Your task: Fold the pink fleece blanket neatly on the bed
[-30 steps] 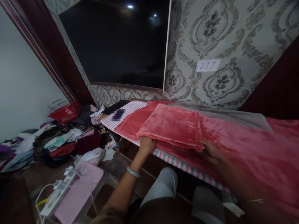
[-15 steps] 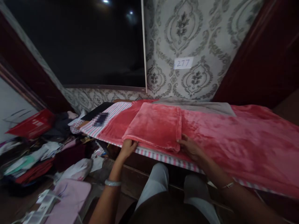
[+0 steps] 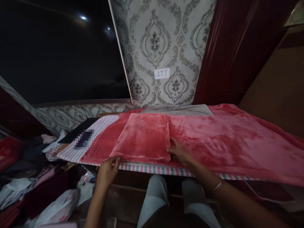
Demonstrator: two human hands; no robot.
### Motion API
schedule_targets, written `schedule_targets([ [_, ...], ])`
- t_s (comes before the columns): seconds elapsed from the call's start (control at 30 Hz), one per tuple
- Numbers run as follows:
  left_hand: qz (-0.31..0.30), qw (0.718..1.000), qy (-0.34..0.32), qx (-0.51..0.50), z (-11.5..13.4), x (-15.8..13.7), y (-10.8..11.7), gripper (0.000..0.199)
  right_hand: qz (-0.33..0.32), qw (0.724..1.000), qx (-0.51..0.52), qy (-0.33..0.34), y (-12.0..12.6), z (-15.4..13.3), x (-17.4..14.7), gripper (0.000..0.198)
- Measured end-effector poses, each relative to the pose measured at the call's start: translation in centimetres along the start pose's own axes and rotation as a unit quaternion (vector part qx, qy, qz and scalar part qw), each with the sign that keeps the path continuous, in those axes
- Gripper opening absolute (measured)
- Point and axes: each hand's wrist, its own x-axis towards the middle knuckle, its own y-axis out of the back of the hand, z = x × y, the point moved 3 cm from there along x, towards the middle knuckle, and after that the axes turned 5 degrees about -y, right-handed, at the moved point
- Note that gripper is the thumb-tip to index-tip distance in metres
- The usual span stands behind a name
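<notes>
A plush coral-red blanket lies folded into a flat square on top of a larger spread of the same red plush. My left hand pinches its front left corner at the table edge, thumb and fingers together. On the opposite side, my right hand grips the right edge close to the front corner, its fingertips partly hidden by the fabric. Under the red layers a striped cloth shows along the front edge. A grey piece of fabric lies behind the folded square.
A blurred-out dark object rests on the striped cloth at left, beside a black flat panel. A large dark screen hangs behind. Heaped clothes and bags fill the floor at left. My knees are beneath the front edge.
The view has swung right, so the table and screen sit further left. Both hands remain at the folded blanket's front corners, and its front edge looks straighter and flatter.
</notes>
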Motion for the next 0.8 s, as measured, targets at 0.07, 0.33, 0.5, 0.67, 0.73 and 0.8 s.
schedule_targets([
  [0.07,0.064,0.998,0.000,0.023,1.7,0.3,1.2,0.040,-0.003,1.000,-0.012,-0.001,0.2,0.0,0.0,0.100],
  [0.33,0.009,0.977,-0.147,0.153,7.1,3.1,-3.8,0.047,0.156,0.853,-0.432,0.248,1.7,-4.7,0.7,0.081],
  [0.5,-0.056,0.971,-0.081,0.218,5.6,1.4,-6.3,0.054,0.111,0.766,-0.604,0.190,-3.0,-4.4,1.3,0.092],
  [0.67,-0.066,0.968,-0.068,0.231,4.6,0.2,-6.4,0.056,0.057,0.743,-0.660,0.097,-4.5,-1.4,1.3,0.089],
  [0.73,-0.076,0.969,-0.067,0.226,4.8,0.7,-5.7,0.052,0.056,0.744,-0.658,0.099,-4.3,-1.2,1.1,0.089],
  [0.8,-0.079,0.972,-0.074,0.208,5.7,1.8,-5.0,0.045,0.045,0.753,-0.650,0.095,-4.0,-1.6,1.1,0.089],
])
